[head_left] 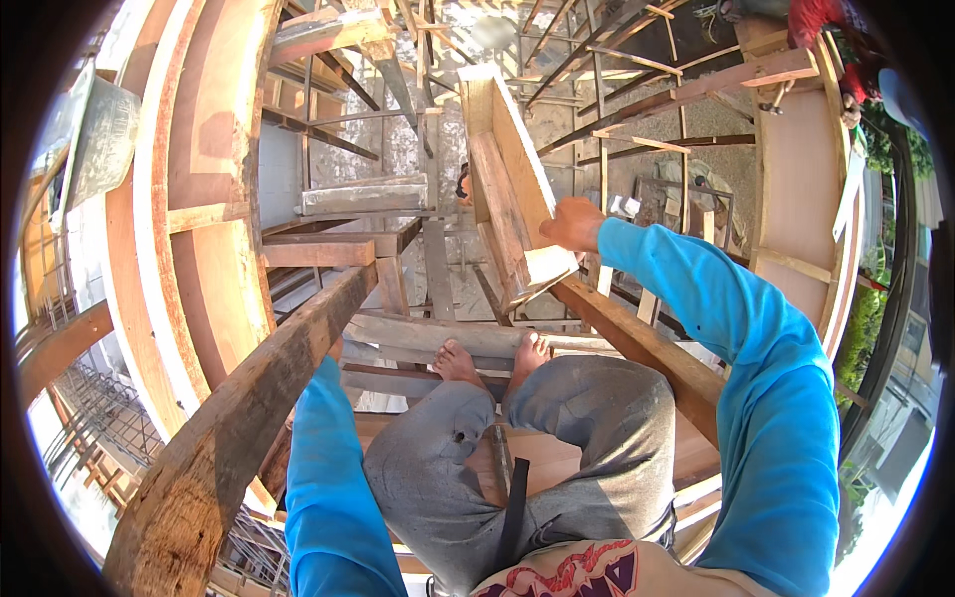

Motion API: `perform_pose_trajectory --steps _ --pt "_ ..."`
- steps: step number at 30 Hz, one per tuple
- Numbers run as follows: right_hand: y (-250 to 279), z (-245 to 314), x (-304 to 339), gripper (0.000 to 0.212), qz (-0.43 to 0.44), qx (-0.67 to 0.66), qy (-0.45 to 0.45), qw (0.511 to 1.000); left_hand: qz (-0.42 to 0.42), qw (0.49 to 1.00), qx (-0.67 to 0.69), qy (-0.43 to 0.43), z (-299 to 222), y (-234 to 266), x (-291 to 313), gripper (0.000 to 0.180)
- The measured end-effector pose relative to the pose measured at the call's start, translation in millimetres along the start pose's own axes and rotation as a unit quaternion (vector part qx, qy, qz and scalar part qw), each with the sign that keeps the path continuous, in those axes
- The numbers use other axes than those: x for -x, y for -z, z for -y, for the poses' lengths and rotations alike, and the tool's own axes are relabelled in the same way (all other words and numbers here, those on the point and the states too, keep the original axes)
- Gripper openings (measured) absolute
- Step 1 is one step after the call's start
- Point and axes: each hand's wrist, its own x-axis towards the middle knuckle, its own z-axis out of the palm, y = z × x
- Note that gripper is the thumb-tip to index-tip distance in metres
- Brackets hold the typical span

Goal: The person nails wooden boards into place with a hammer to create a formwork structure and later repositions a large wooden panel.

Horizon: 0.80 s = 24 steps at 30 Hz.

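My right hand (572, 224) grips the right edge of a long plywood form panel (512, 174) with a timber rib nailed along it. The panel stands tilted and reaches away from me over the open framework. My right arm, in a blue sleeve, stretches out to it. My left arm, also in a blue sleeve (328, 478), runs along a rough heavy timber beam (249, 418), and the left hand is hidden behind that beam. I sit with knees bent in grey trousers, my bare feet (492, 360) resting on grey planks (428, 333).
Curved plywood formwork (199, 219) rises on the left and another panel (796, 169) on the right. A sloping beam (647, 343) passes under my right arm. Below lie props, braces and concrete ground. A person in a red sleeve (816, 15) is at the top right.
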Motion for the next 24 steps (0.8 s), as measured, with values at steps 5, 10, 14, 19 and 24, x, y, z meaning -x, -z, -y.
perform_pose_trajectory --steps 5,10,14,19,24 --pt "73.9 48.6 116.1 0.045 -0.087 0.086 0.043 0.992 0.42 0.907 -0.01 -0.021 -136.9 48.6 54.5 0.049" --pt "137.7 99.5 234.7 0.043 -0.127 0.143 0.047 0.98 0.219 0.896 0.383 -0.051 -397.4 113.7 38.6 0.062" --pt "160.5 141.5 376.3 0.025 -0.195 0.296 0.096 0.93 0.13 0.738 0.662 0.017 -520.3 123.4 -19.6 0.078" --pt "154.3 155.4 544.1 0.018 -0.261 0.362 0.169 0.879 0.105 0.372 0.91 -0.151 -642.6 231.1 55.3 0.081" --pt "99.9 146.7 627.9 0.029 -0.418 0.071 0.178 0.888 -0.012 0.492 0.852 -0.18 -676.2 252.0 114.3 0.063"
